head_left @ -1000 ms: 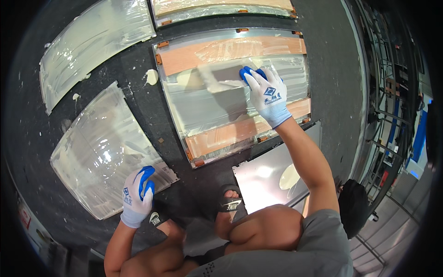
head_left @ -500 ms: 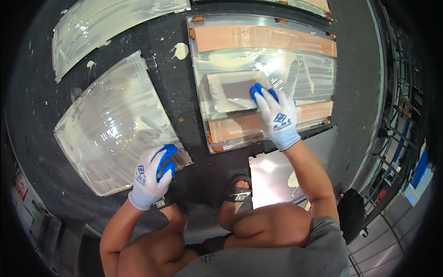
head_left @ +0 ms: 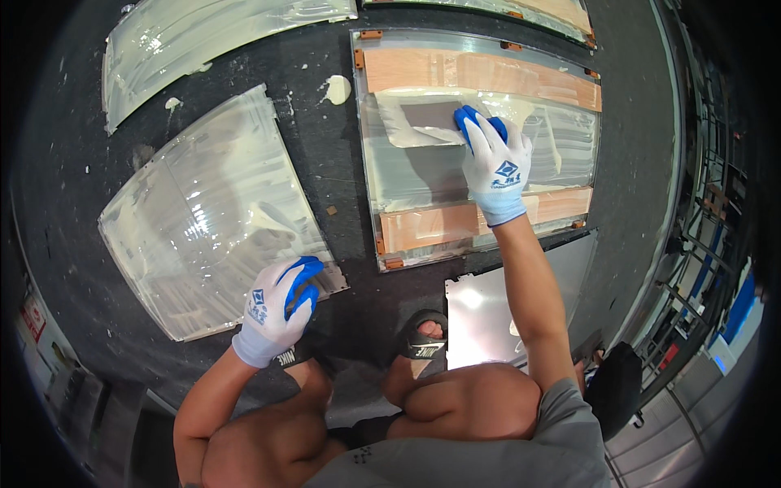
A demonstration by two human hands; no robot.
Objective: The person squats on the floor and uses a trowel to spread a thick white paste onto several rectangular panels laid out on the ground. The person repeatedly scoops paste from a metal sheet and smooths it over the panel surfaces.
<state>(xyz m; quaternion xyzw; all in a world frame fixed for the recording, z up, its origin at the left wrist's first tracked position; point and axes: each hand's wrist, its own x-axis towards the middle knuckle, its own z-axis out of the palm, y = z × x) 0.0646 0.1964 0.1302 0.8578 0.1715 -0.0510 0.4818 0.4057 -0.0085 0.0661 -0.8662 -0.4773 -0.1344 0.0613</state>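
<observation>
My right hand [head_left: 498,163], in a white glove with blue fingertips, grips the right end of a flat rectangular spreader [head_left: 429,115]. Creamy paste rims the spreader's edges; how the fingers hold it underneath is hidden. It lies over a metal panel [head_left: 411,171] coated with the same paste, close to the upper of two wood-coloured strips [head_left: 488,69]. The lower wood-coloured strip [head_left: 431,225] runs along the panel's near side. My left hand [head_left: 278,307], gloved alike, hovers by the near corner of a fan-shaped coated panel [head_left: 191,224], thumb and fingers apart and holding nothing.
Another curved coated panel [head_left: 220,45] lies far left, and part of one [head_left: 488,12] shows at the top. Small orange-brown blocks [head_left: 371,35] sit along the panel's border. A bare shiny sheet [head_left: 488,317] lies by my right foot. Paste blobs [head_left: 338,89] spot the dark floor.
My right hand has pushed the spreader away from me, from the panel's middle toward the upper strip. Greyer, thinly coated surface shows behind it. My left hand has barely shifted.
</observation>
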